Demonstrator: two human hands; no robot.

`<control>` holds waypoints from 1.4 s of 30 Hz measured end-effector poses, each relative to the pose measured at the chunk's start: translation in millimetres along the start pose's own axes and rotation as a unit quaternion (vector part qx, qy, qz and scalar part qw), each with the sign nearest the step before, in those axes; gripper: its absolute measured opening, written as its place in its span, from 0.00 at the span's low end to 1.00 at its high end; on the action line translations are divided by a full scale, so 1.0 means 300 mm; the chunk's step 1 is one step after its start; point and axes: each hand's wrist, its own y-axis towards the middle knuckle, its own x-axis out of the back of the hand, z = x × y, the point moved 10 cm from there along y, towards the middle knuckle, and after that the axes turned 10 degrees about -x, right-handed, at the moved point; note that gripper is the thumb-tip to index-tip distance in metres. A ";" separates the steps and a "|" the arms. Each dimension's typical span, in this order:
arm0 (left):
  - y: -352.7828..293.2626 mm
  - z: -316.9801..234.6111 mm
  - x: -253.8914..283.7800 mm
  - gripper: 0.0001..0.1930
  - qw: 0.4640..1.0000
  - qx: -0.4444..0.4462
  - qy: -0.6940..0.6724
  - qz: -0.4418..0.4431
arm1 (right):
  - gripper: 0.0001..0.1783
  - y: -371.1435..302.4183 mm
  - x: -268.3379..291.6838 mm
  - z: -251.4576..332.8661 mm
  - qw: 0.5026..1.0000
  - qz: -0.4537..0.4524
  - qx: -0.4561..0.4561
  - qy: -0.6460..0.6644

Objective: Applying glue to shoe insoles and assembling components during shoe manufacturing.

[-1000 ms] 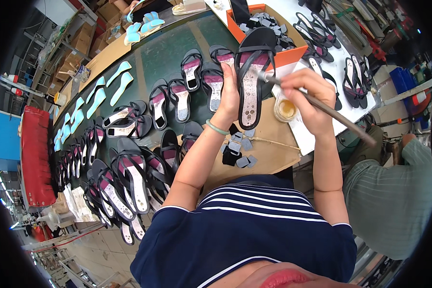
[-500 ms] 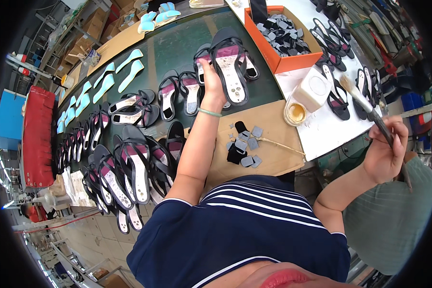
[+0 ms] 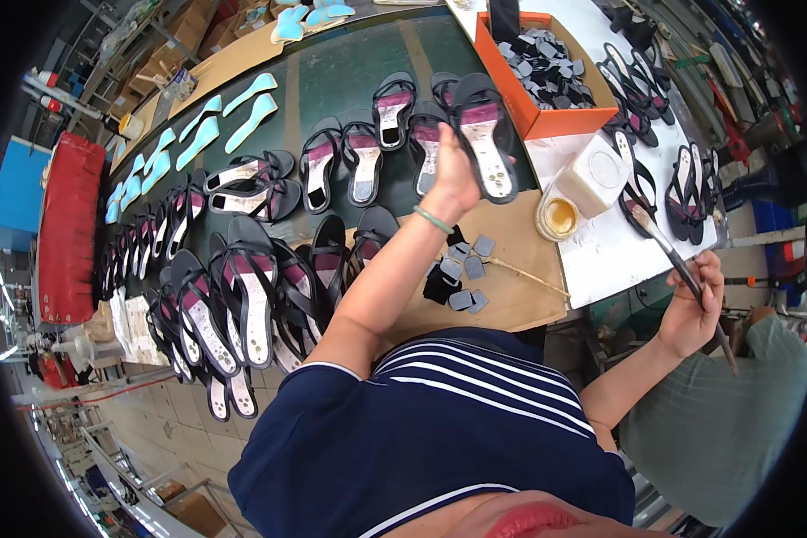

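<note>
Rows of sandals [image 3: 242,296] lay on the green surface [image 3: 332,81]. Left hand [image 3: 451,170], fingers clenched around a black sandal [image 3: 484,148], held it over the surface beside an orange box [image 3: 547,81]. Glue pot [image 3: 557,217] nearby. Right hand [image 3: 690,309], off the edge, gripped a brush [image 3: 668,251].

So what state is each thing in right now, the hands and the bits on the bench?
Left hand: gripping a sandal, arm stretched out.
Sandal: sole up, at the end of the belt's row.
Right hand: gripping a brush, off the bench edge.
Brush: tilted, bristles up.
Glue pot: open.
Orange box: open, holding dark pieces.
</note>
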 end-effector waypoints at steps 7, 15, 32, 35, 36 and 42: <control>0.041 0.152 -0.038 0.40 0.992 0.035 -0.117 -0.017 | 0.11 -0.026 0.045 0.001 1.000 -0.020 -0.004 0.001; 0.050 0.246 -0.013 0.46 0.975 0.094 -0.194 0.049 | 0.11 -0.034 0.005 -0.025 1.000 0.013 -0.020 -0.010; 0.133 -0.287 0.149 0.37 0.992 -0.126 0.022 -0.015 | 0.13 0.234 -0.524 -0.676 0.886 0.063 -0.458 -0.030; 0.121 -0.347 0.180 0.39 0.993 -0.104 0.017 -0.051 | 0.14 0.344 -0.538 -0.967 0.854 0.002 -0.506 -0.122; 0.110 -0.364 0.178 0.40 0.993 -0.110 0.031 -0.043 | 0.15 0.395 -0.530 -1.068 0.834 0.014 -0.515 -0.199; 0.085 -0.362 0.219 0.37 0.992 -0.096 0.010 -0.084 | 0.30 0.528 -0.641 -1.163 0.664 0.119 -0.361 -0.644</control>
